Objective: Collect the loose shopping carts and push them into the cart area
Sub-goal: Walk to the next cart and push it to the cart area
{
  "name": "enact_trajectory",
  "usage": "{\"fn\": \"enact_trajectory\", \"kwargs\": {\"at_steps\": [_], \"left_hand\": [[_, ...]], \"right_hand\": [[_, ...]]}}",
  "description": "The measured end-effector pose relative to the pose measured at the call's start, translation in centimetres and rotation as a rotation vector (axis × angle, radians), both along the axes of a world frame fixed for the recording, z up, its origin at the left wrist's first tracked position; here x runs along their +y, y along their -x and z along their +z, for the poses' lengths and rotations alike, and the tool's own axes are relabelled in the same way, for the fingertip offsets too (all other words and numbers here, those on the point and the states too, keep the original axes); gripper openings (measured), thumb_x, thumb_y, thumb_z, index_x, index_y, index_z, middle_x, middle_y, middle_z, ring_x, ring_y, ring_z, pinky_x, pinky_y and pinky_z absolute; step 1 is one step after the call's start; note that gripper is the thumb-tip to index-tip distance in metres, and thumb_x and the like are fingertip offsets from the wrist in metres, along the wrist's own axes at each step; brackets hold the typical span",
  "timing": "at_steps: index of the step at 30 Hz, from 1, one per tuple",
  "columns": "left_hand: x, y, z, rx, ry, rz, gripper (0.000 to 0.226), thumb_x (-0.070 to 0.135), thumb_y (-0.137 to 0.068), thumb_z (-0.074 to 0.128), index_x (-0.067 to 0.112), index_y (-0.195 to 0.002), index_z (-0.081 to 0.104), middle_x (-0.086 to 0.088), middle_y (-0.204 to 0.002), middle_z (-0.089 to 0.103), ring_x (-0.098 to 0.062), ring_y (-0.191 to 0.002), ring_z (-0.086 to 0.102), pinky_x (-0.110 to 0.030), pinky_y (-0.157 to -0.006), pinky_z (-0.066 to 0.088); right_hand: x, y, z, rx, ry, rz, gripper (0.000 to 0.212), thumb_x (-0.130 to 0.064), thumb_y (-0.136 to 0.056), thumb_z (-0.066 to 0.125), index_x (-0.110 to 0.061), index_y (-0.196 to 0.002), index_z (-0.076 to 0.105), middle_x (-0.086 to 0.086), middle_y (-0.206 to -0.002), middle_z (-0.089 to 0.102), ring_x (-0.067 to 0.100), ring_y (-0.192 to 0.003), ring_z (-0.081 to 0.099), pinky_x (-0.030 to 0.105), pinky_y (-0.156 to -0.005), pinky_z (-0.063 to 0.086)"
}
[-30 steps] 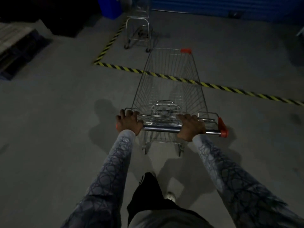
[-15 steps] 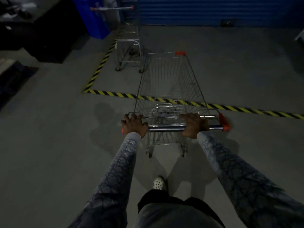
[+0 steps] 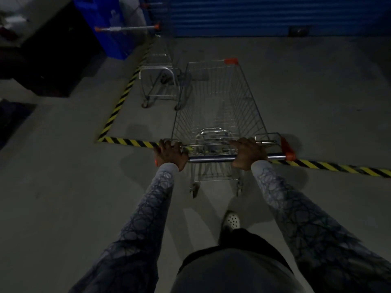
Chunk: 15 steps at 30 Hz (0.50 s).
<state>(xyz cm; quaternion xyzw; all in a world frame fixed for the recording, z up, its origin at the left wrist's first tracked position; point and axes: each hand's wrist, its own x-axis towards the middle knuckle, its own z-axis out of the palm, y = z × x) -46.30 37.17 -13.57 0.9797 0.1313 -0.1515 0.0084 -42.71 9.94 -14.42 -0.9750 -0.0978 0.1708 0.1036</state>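
While the shopping cart [image 3: 220, 102] straddles the striped hazard tape [image 3: 338, 169], basket already inside the cart area [image 3: 296, 92] and nose just right of the parked cart [image 3: 157, 81], I judge the push should run straight and slow, easing left only to nest it, so the wire sides do not clip. Counting down: one such area, two carts for certain plus a blurred further handle [image 3: 153, 4] behind the parked one that may be a third, and two hands, my left hand [image 3: 171, 153] and right hand [image 3: 248, 154] both wrapped round the handle bar [image 3: 211, 159].
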Motion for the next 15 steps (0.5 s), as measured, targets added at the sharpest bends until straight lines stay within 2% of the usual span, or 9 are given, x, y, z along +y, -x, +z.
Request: {"fn": "enact_trajectory", "kwargs": {"at_steps": [4, 6, 8, 9, 11, 13, 15], "left_hand": [[-0.3, -8.4, -0.3, -0.067, 0.001, -0.04, 0.06, 0.057, -0.1, 0.029, 0.033, -0.155, 0.029, -0.006, -0.168, 0.007, -0.028, -0.154, -0.003, -0.056, -0.122, -0.002], [-0.9, -12.0, -0.8, -0.169, 0.039, -0.03, 0.064, 0.057, -0.098, 0.025, 0.03, -0.155, 0.033, -0.009, -0.168, 0.01, -0.03, -0.154, 0.003, -0.055, -0.121, -0.002], [-1.8, -14.9, -1.4, -0.309, 0.163, 0.0, 0.071, 0.059, -0.094, 0.023, 0.024, -0.154, 0.038, -0.017, -0.166, 0.015, -0.038, -0.152, 0.013, -0.057, -0.12, 0.002], [-2.3, -16.2, -2.1, -0.368, 0.194, -0.028, 0.072, 0.06, -0.094, 0.028, 0.02, -0.154, 0.04, -0.022, -0.164, 0.017, -0.042, -0.15, 0.017, -0.06, -0.119, 0.006], [-3.1, -18.4, -4.1, -0.39, 0.148, -0.143, 0.082, 0.06, -0.088, 0.051, 0.014, -0.154, 0.038, -0.028, -0.161, 0.02, -0.045, -0.15, 0.018, -0.065, -0.119, 0.007], [-4.1, -21.1, -5.8, -0.307, 0.087, -0.208, 0.118, 0.058, -0.066, 0.076, 0.011, -0.159, 0.022, -0.028, -0.163, 0.014, -0.046, -0.152, 0.009, -0.068, -0.118, 0.002], [-4.6, -25.5, -6.7, -0.312, 0.11, -0.186, 0.132, 0.05, -0.055, 0.085, 0.012, -0.16, 0.014, -0.024, -0.165, 0.009, -0.046, -0.152, 0.006, -0.072, -0.116, 0.005]], "right_hand": [[-0.3, -9.2, 0.8, 0.032, 0.071, 0.053, 0.091, -0.046, -0.07, 0.067, -0.051, -0.152, 0.027, -0.013, -0.156, 0.035, 0.027, -0.142, 0.032, 0.048, -0.106, 0.039], [-0.3, -13.9, 0.8, 0.061, 0.094, 0.053, 0.093, -0.043, -0.07, 0.066, -0.051, -0.153, 0.025, -0.014, -0.159, 0.03, 0.027, -0.145, 0.028, 0.051, -0.11, 0.035], [-0.1, -18.6, 0.7, 0.069, 0.119, 0.032, 0.092, -0.037, -0.073, 0.066, -0.05, -0.153, 0.025, -0.013, -0.161, 0.026, 0.028, -0.147, 0.023, 0.055, -0.115, 0.029], [0.0, -21.1, 0.5, 0.065, 0.139, 0.024, 0.09, -0.036, -0.075, 0.066, -0.049, -0.154, 0.024, -0.012, -0.162, 0.025, 0.03, -0.148, 0.022, 0.056, -0.116, 0.026], [0.4, -26.2, 0.3, 0.051, 0.173, 0.022, 0.087, -0.037, -0.078, 0.065, -0.049, -0.154, 0.023, -0.01, -0.162, 0.025, 0.031, -0.148, 0.02, 0.06, -0.116, 0.023], [0.8, -31.1, 0.1, 0.04, 0.186, 0.018, 0.085, -0.039, -0.079, 0.063, -0.049, -0.153, 0.023, -0.009, -0.162, 0.025, 0.032, -0.149, 0.02, 0.062, -0.116, 0.021], [1.3, -35.7, -0.4, 0.007, 0.178, -0.031, 0.084, -0.039, -0.08, 0.064, -0.049, -0.154, 0.023, -0.007, -0.163, 0.024, 0.031, -0.15, 0.019, 0.063, -0.117, 0.018]]}}
